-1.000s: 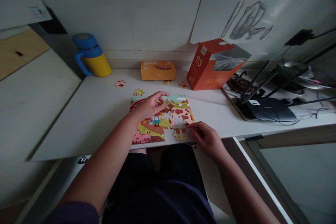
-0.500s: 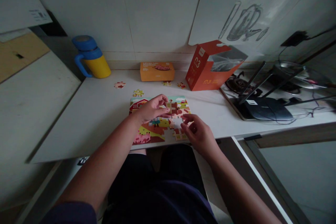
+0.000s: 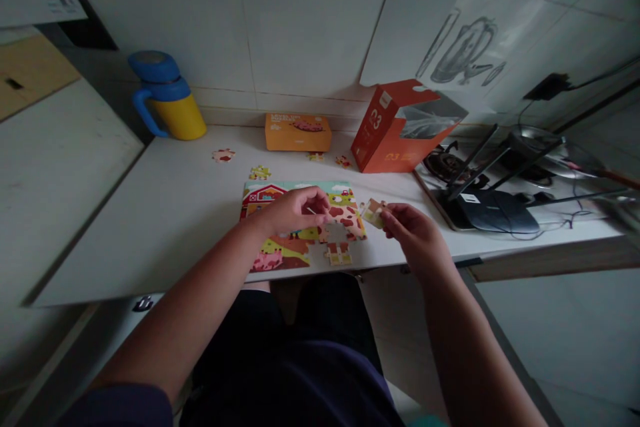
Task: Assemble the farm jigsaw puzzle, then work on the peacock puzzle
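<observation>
A farm-scene jigsaw puzzle (image 3: 285, 243), partly put together, lies at the counter's front edge. My left hand (image 3: 300, 209) is over its middle, fingers curled but apart from the thumb; a thin pale line shows between them, too small to identify. My right hand (image 3: 413, 230) pinches a brown and yellow-green puzzle piece (image 3: 373, 213) just right of the puzzle. A pale gap shows below the cow picture, with a brown and yellow joined part (image 3: 339, 254) under it. Loose behind lie a yellow-green piece (image 3: 260, 173), a pink-brown piece (image 3: 223, 155) and a red piece (image 3: 343, 161).
An orange puzzle box (image 3: 298, 133) stands near the wall, with another piece (image 3: 316, 156) at its front. Beside it is an open red box (image 3: 395, 133). A blue and yellow jug (image 3: 175, 103) stands left. At right are a black router (image 3: 497, 208) and a gas stove (image 3: 447, 159).
My right hand has moved right, away from the puzzle, and now holds a piece. The brown piece that was at my left fingers is gone from there. The view has shifted slightly.
</observation>
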`<control>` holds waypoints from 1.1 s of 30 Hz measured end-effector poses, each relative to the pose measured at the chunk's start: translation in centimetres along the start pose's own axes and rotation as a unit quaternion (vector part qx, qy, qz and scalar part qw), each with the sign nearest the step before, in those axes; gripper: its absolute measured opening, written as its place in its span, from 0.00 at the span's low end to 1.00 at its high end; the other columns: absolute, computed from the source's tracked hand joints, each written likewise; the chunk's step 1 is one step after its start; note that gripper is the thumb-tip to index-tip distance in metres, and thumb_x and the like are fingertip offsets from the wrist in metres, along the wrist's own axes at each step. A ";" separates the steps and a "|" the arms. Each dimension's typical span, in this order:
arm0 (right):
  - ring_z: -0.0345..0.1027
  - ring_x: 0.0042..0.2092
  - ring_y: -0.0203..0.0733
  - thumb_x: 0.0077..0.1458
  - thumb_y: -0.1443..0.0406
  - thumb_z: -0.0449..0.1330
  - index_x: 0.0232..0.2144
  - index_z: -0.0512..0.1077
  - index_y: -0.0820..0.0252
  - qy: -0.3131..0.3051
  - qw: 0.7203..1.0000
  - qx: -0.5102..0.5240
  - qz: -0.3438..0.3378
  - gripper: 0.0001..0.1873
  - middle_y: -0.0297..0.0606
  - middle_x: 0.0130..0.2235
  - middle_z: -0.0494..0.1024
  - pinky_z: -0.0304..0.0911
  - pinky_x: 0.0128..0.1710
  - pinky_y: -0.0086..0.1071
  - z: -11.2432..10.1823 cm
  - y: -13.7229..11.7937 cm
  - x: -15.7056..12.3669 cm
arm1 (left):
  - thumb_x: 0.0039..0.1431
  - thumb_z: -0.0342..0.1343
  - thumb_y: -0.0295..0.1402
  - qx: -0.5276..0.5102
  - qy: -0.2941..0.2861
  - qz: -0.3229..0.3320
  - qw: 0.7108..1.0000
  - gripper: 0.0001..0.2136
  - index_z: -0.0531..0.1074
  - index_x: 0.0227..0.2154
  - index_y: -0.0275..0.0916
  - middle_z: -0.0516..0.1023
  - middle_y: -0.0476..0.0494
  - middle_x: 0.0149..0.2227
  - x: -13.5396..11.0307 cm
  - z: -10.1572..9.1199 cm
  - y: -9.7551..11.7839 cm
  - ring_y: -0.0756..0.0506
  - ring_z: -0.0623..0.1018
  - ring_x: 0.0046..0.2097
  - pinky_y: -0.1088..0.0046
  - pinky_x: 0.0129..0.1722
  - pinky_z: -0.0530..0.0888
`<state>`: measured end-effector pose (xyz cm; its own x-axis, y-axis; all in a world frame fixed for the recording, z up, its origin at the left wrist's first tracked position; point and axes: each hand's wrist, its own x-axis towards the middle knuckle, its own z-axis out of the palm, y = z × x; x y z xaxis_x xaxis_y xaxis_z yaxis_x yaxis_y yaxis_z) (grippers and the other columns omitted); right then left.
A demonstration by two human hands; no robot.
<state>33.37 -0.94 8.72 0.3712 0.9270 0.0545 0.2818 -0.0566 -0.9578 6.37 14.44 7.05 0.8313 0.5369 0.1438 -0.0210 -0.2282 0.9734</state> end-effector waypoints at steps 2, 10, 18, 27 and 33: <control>0.69 0.31 0.39 0.59 0.45 0.68 0.46 0.79 0.60 -0.034 0.998 -0.050 0.024 0.26 0.40 0.36 0.82 0.67 0.32 0.34 -1.4 0.9 -0.4 | 0.64 0.65 0.37 0.105 0.011 -0.004 0.994 0.09 0.75 0.42 0.39 0.83 0.43 0.41 -0.1 -0.2 0.3 0.46 0.82 0.41 0.67 0.43 0.77; 0.76 0.35 0.43 0.65 0.49 0.61 0.52 0.82 0.56 -0.141 0.972 -0.177 0.057 0.23 0.39 0.39 0.86 0.67 0.33 0.33 -1.2 2.7 -2.3 | 0.70 0.59 0.31 0.442 0.022 0.077 0.894 0.04 0.77 0.38 0.39 0.82 0.43 0.40 -2.4 3.8 2.3 0.43 0.80 0.44 0.64 0.46 0.74; 0.77 0.34 0.43 0.65 0.51 0.61 0.49 0.82 0.53 -0.112 0.958 -0.263 0.026 0.18 0.36 0.35 0.85 0.66 0.34 0.33 -0.2 3.2 -2.5 | 0.64 0.69 0.35 0.465 0.043 0.065 0.882 0.10 0.78 0.45 0.39 0.82 0.39 0.50 -5.3 9.0 1.3 0.36 0.78 0.58 0.54 0.60 0.75; 0.78 0.33 0.43 0.64 0.53 0.61 0.46 0.80 0.53 -0.078 0.954 -0.288 0.019 0.15 0.35 0.34 0.84 0.65 0.35 0.35 0.4 1.9 -3.6 | 0.66 0.67 0.32 0.403 0.068 0.090 0.908 0.10 0.79 0.48 0.39 0.82 0.39 0.51 -5.0 9.1 -0.2 0.39 0.78 0.57 0.56 0.60 0.77; 0.78 0.33 0.44 0.65 0.54 0.61 0.45 0.80 0.53 -0.065 0.954 -0.292 0.011 0.13 0.35 0.33 0.84 0.64 0.34 0.35 0.6 2.2 -3.6 | 0.68 0.65 0.33 0.401 0.072 0.095 0.908 0.09 0.79 0.48 0.39 0.82 0.39 0.50 -5.1 9.3 -0.5 0.39 0.78 0.56 0.56 0.59 0.77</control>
<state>32.06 -4.21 6.29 0.2805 0.9592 -0.0350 0.7348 -0.2381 -0.6352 7.27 4.26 4.17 0.7726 0.5134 0.3735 0.3025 -0.8149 0.4944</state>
